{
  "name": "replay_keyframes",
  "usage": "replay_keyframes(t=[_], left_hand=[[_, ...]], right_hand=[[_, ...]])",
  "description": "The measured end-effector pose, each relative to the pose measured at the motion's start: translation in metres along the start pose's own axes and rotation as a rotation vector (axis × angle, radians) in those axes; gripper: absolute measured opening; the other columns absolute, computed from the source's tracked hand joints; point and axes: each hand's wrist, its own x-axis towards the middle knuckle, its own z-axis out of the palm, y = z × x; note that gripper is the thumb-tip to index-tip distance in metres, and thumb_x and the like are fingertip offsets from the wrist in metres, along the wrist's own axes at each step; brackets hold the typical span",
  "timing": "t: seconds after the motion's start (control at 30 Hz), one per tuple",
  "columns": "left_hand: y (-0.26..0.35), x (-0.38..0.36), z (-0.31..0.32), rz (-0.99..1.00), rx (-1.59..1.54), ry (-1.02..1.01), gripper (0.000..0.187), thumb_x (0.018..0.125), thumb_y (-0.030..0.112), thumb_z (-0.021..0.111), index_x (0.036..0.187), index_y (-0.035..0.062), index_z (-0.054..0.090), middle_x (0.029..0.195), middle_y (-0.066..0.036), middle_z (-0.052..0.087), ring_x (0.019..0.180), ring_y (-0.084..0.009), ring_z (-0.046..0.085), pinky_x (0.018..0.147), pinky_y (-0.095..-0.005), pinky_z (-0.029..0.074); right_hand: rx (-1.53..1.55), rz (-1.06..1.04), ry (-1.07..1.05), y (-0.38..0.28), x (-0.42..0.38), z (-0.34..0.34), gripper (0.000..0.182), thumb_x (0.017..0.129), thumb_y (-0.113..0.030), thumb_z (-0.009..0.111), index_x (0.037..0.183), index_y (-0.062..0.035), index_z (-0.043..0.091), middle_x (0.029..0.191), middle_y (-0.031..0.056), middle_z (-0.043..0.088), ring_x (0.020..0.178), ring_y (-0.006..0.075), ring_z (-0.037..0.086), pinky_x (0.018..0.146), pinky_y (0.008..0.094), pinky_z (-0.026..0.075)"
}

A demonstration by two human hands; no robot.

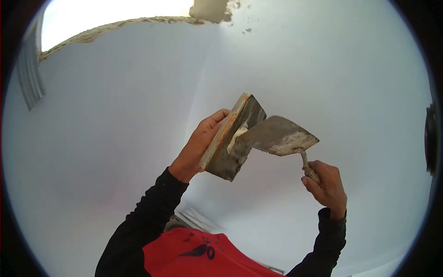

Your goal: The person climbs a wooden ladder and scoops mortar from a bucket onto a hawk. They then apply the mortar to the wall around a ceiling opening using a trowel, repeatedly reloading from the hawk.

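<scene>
Both hands are occupied: left hand [199,147] grips the stiff float [233,138] by its edge; right hand [326,184] clasps the trowel [281,136] handle. Soft plaster [236,137], probably slippery, sits between blades, below the white wall [115,115].

The board [233,141] sat in the left grip [199,143], just left of the trowel [280,136]. The trowel blade touched the board, above the right grip [325,184]. A wall [115,115] stood behind both.
</scene>
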Motion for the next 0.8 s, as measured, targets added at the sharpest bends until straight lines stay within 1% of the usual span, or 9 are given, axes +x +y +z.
replay_keyframes(t=[0.13, 0.2, 0.27, 0.33, 0.4, 0.57, 0.63, 0.73, 0.8], left_hand=[[0.016, -0.008, 0.004, 0.011, 0.29, 0.034, 0.025, 0.099, 0.022, 0.044, 0.112, 0.0025, 0.053, 0.096, -0.002, 0.058, 0.082, -0.0047, 0.056, 0.073, -0.0214, 0.049], [0.023, -0.012, 0.009, 0.022, 0.394, 0.102, 0.024, 0.098, 0.02, 0.043, 0.112, 0.0027, 0.053, 0.094, -0.002, 0.058, 0.084, -0.0052, 0.056, 0.075, -0.0224, 0.049], [0.029, -0.014, 0.014, 0.056, 0.348, 0.12, 0.024, 0.098, 0.019, 0.042, 0.111, 0.0027, 0.053, 0.094, -0.003, 0.058, 0.083, -0.0057, 0.057, 0.074, -0.0224, 0.05], [0.028, -0.019, 0.01, 0.072, 0.294, 0.137, 0.023, 0.098, 0.019, 0.042, 0.111, 0.0027, 0.052, 0.094, -0.003, 0.059, 0.083, -0.0061, 0.059, 0.072, -0.0224, 0.051], [0.026, -0.026, 0.004, 0.005, 0.158, 0.251, 0.022, 0.098, 0.018, 0.041, 0.109, 0.0025, 0.052, 0.093, -0.005, 0.06, 0.081, -0.0077, 0.061, 0.069, -0.0226, 0.054], [-0.011, -0.054, -0.03, 0.087, 0.104, 0.292, 0.023, 0.097, 0.019, 0.044, 0.109, 0.0017, 0.052, 0.092, -0.006, 0.061, 0.081, -0.01, 0.062, 0.068, -0.0246, 0.055], [-0.022, -0.074, -0.05, 0.207, 0.694, 0.317, 0.023, 0.094, 0.019, 0.05, 0.109, 0.001, 0.052, 0.093, -0.007, 0.061, 0.081, -0.0129, 0.063, 0.068, -0.0274, 0.054], [-0.035, -0.099, -0.071, 0.193, 0.541, 0.398, 0.024, 0.092, 0.018, 0.054, 0.108, 0.0007, 0.052, 0.093, -0.008, 0.061, 0.082, -0.0152, 0.063, 0.069, -0.029, 0.054], [-0.051, -0.103, -0.095, 0.258, 0.799, 0.42, 0.023, 0.092, 0.016, 0.054, 0.109, 0.0011, 0.053, 0.093, -0.009, 0.061, 0.081, -0.0166, 0.064, 0.069, -0.0291, 0.053]], right_hand=[[-0.195, -0.13, 0.21, -0.009, 0.002, 0.021, 0.021, 0.08, -0.01, 0.068, 0.091, 0.0028, 0.056, 0.066, 0.0129, 0.055, 0.054, 0.026, 0.055, 0.051, 0.0342, 0.043], [-0.098, -0.029, 0.383, -0.012, 0.023, 0.023, 0.023, 0.081, -0.011, 0.067, 0.094, 0.0033, 0.055, 0.066, 0.0145, 0.053, 0.054, 0.0279, 0.053, 0.052, 0.0344, 0.043], [-0.155, -0.083, 0.457, -0.015, 0.056, 0.012, 0.02, 0.086, -0.015, 0.061, 0.093, 0.0021, 0.053, 0.066, 0.0108, 0.053, 0.053, 0.0211, 0.052, 0.051, 0.0313, 0.043], [0.373, 0.146, 0.487, -0.027, 0.089, 0.004, 0.019, 0.092, -0.02, 0.053, 0.091, -0.001, 0.051, 0.068, 0.0051, 0.051, 0.053, 0.0126, 0.05, 0.05, 0.0272, 0.042], [0.611, 0.078, 0.497, -0.044, 0.127, -0.013, 0.02, 0.095, -0.024, 0.047, 0.089, -0.0043, 0.048, 0.069, 0.0009, 0.047, 0.054, 0.0074, 0.047, 0.05, 0.0244, 0.043], [0.793, -0.112, 0.536, -0.058, 0.248, -0.038, 0.019, 0.093, -0.023, 0.049, 0.089, -0.0041, 0.045, 0.071, 0.0031, 0.047, 0.054, 0.0101, 0.049, 0.047, 0.0268, 0.045], [0.844, -0.151, 0.558, -0.068, 0.299, -0.04, 0.022, 0.091, -0.024, 0.051, 0.09, -0.0034, 0.046, 0.073, 0.0043, 0.049, 0.056, 0.012, 0.051, 0.046, 0.0283, 0.046], [0.882, -0.182, 0.597, -0.083, 0.376, -0.045, 0.021, 0.089, -0.023, 0.052, 0.088, -0.0027, 0.047, 0.07, 0.0059, 0.05, 0.053, 0.0157, 0.052, 0.045, 0.0322, 0.047], [0.915, -0.177, 0.637, -0.075, 0.419, -0.044, 0.019, 0.089, -0.021, 0.052, 0.087, -0.0023, 0.047, 0.069, 0.0064, 0.05, 0.052, 0.0165, 0.052, 0.045, 0.0334, 0.047]])
